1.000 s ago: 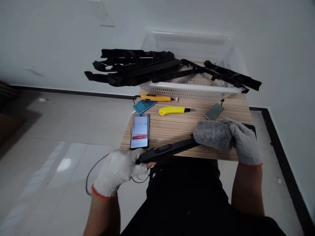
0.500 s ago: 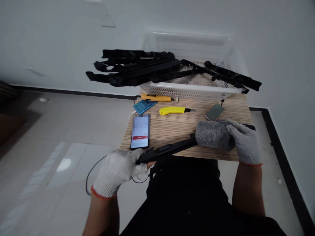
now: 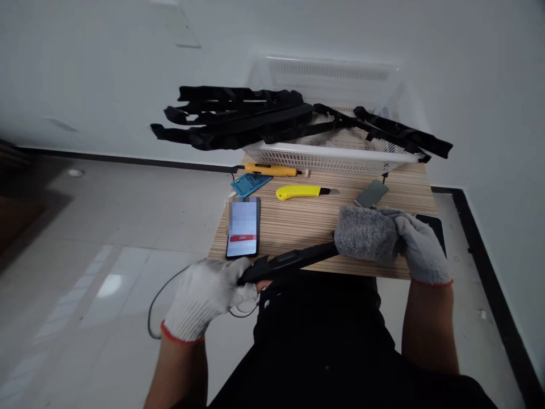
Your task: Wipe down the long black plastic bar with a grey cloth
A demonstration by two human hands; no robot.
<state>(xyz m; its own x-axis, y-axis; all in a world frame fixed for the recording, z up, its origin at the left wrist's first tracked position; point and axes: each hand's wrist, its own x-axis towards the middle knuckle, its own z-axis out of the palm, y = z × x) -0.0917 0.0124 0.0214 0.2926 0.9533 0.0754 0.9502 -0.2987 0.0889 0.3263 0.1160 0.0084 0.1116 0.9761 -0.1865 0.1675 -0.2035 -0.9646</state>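
Black plastic strip point(image 3: 293, 258): held aslant over the near edge of the striped table point(image 3: 306, 218), between the two hands. Left hand point(image 3: 213, 287), gloved: clenched around the strip's left end, one bare fingertip showing below. Right hand point(image 3: 421, 247), gloved: grasping the right end of a grey fuzzy cloth point(image 3: 366, 233).

Key relation: long axis running from the left hand rightward and a little away from the body, directly to the cloth's left edge. Left hand nearer, in contact with the strip; right hand apart from its visible length, with the cloth between.

Hidden: strip's right end, lost at the cloth; cannot tell whether wrapped around or merely covered. Right fingertips mostly out of sight behind the cloth; grip judged from the bent thumb side. Dark phone point(image 3: 434, 227) partly covered by the right hand. Lit phone point(image 3: 242, 241), on the left: screen partly blocked out. Other black strips point(image 3: 255, 122) across the white basket point(image 3: 340, 150): overlapping, count uncertain.
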